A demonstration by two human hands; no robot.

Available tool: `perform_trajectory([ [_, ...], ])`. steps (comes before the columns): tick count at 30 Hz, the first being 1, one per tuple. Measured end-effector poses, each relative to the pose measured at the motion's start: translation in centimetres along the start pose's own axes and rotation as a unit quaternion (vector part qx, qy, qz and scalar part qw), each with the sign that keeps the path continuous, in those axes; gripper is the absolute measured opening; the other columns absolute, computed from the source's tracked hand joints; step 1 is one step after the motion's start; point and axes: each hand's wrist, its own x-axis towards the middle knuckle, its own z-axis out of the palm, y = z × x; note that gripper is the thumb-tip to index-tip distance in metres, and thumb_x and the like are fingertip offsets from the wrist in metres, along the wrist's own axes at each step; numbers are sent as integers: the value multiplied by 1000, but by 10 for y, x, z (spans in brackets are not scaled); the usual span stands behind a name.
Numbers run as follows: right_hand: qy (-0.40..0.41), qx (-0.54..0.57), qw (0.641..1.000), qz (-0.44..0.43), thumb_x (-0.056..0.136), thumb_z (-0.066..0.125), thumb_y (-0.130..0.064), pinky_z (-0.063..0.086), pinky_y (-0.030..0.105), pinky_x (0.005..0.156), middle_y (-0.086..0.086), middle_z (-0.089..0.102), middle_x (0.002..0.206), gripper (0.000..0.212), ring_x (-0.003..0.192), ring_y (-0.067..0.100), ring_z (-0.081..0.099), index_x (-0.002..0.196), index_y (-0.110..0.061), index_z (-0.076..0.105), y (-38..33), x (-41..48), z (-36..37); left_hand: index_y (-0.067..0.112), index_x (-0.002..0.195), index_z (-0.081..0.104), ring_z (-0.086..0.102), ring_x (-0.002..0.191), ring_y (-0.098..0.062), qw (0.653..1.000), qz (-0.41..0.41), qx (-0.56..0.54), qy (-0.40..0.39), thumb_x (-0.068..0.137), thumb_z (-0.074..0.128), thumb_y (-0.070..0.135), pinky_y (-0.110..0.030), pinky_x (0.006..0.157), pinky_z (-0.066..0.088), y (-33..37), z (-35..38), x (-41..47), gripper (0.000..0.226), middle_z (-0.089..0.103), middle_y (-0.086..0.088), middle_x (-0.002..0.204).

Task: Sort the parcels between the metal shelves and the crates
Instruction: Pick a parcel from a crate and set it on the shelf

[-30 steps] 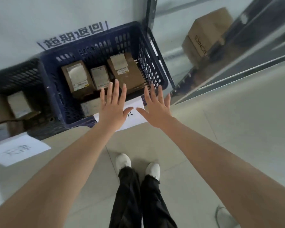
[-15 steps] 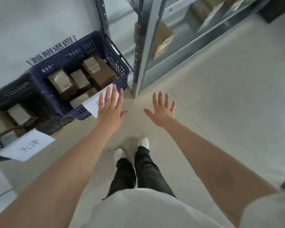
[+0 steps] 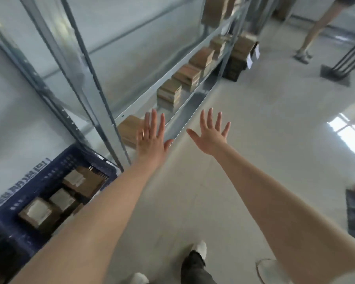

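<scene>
Both arms reach forward, left hand and right hand empty, fingers spread.

Parcels along the low metal shelf; blue crate on floor

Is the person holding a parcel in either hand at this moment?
No, the left hand and the right hand are both spread open in the air with nothing in them.

Crate of parcels left of shelves.
</scene>
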Motion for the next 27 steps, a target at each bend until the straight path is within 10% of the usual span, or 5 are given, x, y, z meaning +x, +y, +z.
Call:
perform_trajectory([
  [12,220,2,975,-42,96,22,-71,-26,54,111,-6,-36,159,86,144,30,-36,155,-27,-23,139,93,-236,15,153,-18,-18,150,-32,981,54,53,177,100,21,58,-47,119,-14,133,-145,221,79,-21,-14,162],
  [27,254,-43,965,-53,95,19,-73,-28,57,112,-6,-38,158,86,140,29,-42,152,-29,-28,205,310,-340,16,151,-27,-31,144,-29,977,73,124,159,99,13,62,-49,120,-14,201,-133,485,81,-36,-11,155],
])
